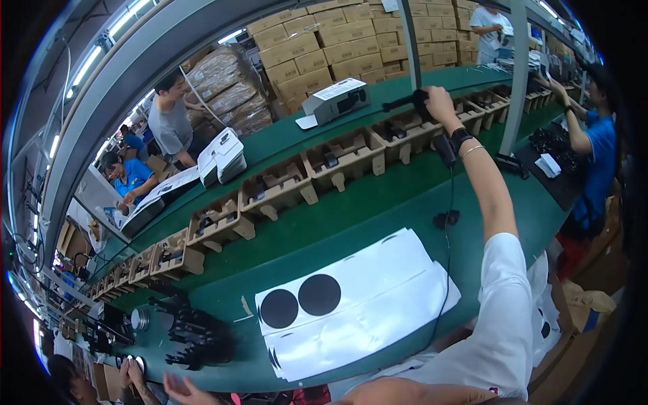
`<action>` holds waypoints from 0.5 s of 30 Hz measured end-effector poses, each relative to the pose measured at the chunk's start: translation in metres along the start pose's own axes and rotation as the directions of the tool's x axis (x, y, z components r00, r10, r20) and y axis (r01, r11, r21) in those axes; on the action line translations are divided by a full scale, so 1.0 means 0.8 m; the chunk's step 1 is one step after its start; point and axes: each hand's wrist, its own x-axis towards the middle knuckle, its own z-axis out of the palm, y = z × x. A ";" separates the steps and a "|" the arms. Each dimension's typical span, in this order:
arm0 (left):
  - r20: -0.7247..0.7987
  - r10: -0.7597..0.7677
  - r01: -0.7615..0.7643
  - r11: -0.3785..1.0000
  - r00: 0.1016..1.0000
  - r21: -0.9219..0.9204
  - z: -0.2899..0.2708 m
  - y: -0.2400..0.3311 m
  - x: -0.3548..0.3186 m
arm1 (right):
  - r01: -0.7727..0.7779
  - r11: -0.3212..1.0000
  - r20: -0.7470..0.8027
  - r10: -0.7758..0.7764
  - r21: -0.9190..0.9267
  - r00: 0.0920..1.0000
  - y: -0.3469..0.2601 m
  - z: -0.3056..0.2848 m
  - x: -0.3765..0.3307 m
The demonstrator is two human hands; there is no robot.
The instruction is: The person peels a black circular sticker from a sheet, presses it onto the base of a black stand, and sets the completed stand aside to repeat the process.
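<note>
While the right hand (440, 102) reaches far out over the green conveyor belt (378, 202), its fingers are wrapped round a black handled device (413, 101) whose long end points left, held just above a cardboard tray (412, 131) in the row of trays along the belt's far edge. A black cord (448, 223) hangs from near the wrist, which wears a dark watch and a thin bracelet, and runs down along the forearm across the belt; a small dark lump (446, 218) lies on the belt beside it. Nearer the person, at the belt's near edge, white plastic bags (358, 304) lie flat and overlapping, two black discs (300, 302) showing on the left end of them. The left hand is out of sight, so whether it is open or closed cannot be told. To the left of the bags a heap of black handled parts (196, 334) sits by the near edge, with a small round metal can (140, 318) just beside it. More cardboard trays (273, 189) with dark parts in them follow one another leftward down the belt. A grey box (335, 100) with a white flap rests beyond the trays on the green far side. Another person's hand (181, 389) shows at the lower edge, a person in blue (594, 155) works on the right, and others stand past the belt near stacked cartons (337, 40).
</note>
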 end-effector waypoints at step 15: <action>0.657 -0.539 0.511 0.818 0.527 0.262 -0.029 -0.039 0.102 | -0.049 0.957 0.369 0.157 -0.286 0.916 0.048 0.117 -0.046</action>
